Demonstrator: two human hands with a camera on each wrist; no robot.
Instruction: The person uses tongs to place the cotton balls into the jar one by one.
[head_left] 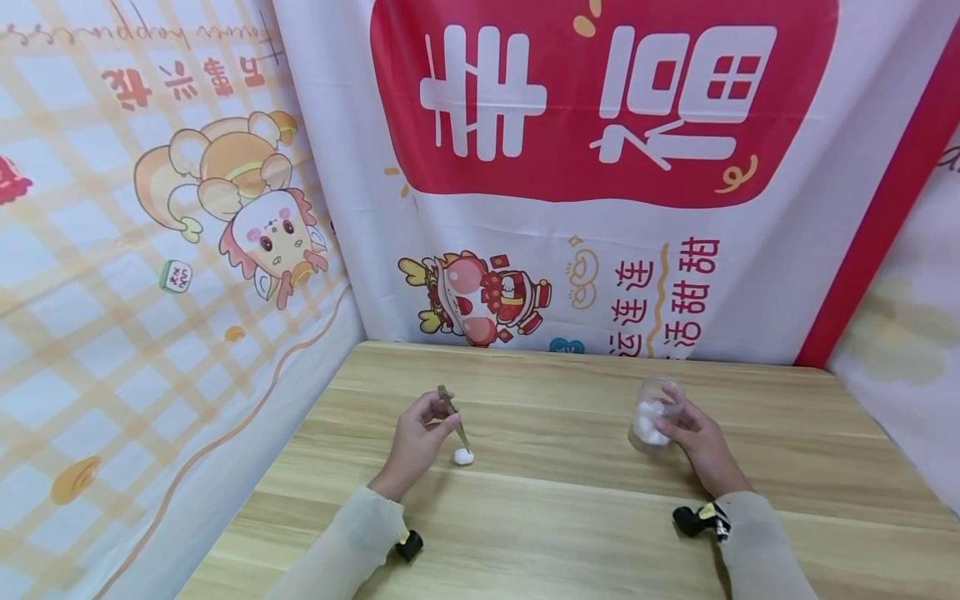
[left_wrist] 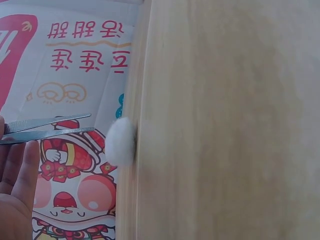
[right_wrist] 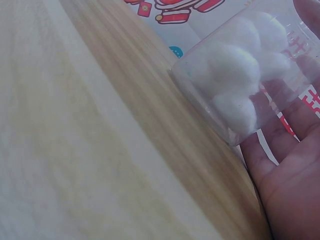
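Observation:
My left hand (head_left: pixel 420 435) pinches a pair of metal tweezers (head_left: pixel 454 418) that slant down toward a white cotton ball (head_left: pixel 463 457) on the wooden table. In the left wrist view the tips of the tweezers (left_wrist: pixel 55 127) stand slightly apart, a short gap from the cotton ball (left_wrist: pixel 120 142), with nothing between them. Off to the right, my right hand (head_left: pixel 701 440) grips a clear plastic cup (head_left: pixel 660 408) by its side. Several cotton balls (right_wrist: pixel 232 70) show through the cup's wall in the right wrist view, and its base is right at the tabletop.
The wood-grain table (head_left: pixel 555 517) runs back to a white and red printed cloth (head_left: pixel 600 225). A checked, cartoon-printed cloth (head_left: pixel 187 275) hangs along the left side. Black wrist devices (head_left: pixel 409 546) sit at both sleeves.

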